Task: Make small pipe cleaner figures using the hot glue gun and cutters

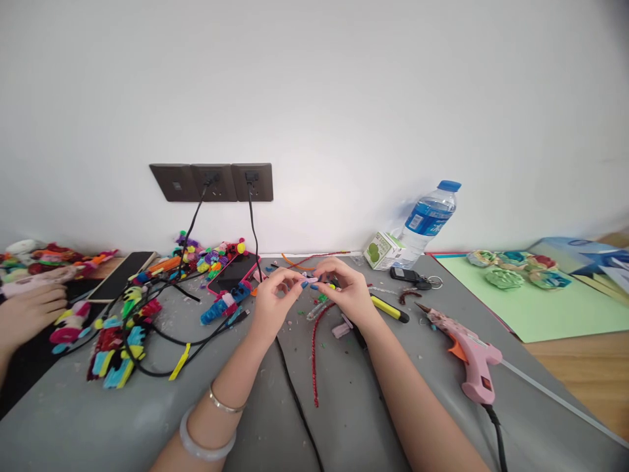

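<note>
Both my hands meet above the middle of the grey table, pinching a small lilac piece (pixel 308 278), perhaps a bit of fuzzy stem; its exact shape is too small to tell. My left hand (pixel 276 298) grips its left end between thumb and forefinger. At the other end, my right hand (pixel 348 292) pinches it the same way. Below them lie a red tinsel pipe cleaner (pixel 314 354) and a lilac fuzzy piece (pixel 341 330). A yellow box cutter (pixel 390 308) sticks out beside my right wrist.
A pink glue gun (pixel 469 357) rests at right, its black cord running to the front. Behind stand a water bottle (pixel 427 219) and a small box (pixel 383 250). Colourful pipe-cleaner figures (pixel 118 341), phones and cables lie at left, near another person's hand (pixel 34 314).
</note>
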{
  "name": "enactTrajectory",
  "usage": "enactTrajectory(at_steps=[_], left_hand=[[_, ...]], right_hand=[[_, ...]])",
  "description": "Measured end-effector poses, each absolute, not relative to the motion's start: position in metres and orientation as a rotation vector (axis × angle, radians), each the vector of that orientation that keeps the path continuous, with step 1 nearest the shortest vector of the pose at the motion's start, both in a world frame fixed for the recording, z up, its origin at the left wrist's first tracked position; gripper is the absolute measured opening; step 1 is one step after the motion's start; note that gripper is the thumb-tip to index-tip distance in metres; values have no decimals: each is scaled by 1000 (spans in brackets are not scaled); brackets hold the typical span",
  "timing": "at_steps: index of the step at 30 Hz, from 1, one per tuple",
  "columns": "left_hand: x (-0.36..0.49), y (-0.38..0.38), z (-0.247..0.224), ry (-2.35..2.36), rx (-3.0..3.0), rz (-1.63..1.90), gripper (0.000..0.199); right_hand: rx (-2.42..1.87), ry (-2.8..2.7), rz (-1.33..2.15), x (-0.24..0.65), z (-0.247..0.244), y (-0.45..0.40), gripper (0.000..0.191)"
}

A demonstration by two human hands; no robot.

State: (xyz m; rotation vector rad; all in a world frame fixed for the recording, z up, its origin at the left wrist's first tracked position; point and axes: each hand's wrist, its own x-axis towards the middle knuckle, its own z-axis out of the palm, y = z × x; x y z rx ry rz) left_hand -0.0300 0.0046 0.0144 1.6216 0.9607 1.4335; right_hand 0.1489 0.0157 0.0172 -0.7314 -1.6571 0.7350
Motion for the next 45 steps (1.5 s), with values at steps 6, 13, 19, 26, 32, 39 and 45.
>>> enactTrajectory(at_steps=[6,13,19,26,32,39,45], left_hand=[[-31,4,15,964,1662,1463,8],[-30,5,13,950,1650,1462,7],[-28,6,13,890,1517,1436,14],[-23,4,16,840,1388,1452,29],[-17,1,17,819,1264,1451,31],[-23,6,12,866,1334,1508,27],[-26,6,13,903,1394,1478,20]], right_hand=[[-778,-1663,793,149,15,16,20],[-774,-1655,812,147,18,14,16],[-767,-1570,910,145,15,15,26],[-757,-1465,1017,140,18,14,33],[-702,-1391,1111,139,14,15,27],[-783,-1398,1081,141,11,17,24],[-795,-1451,1015,141,14,17,26]])
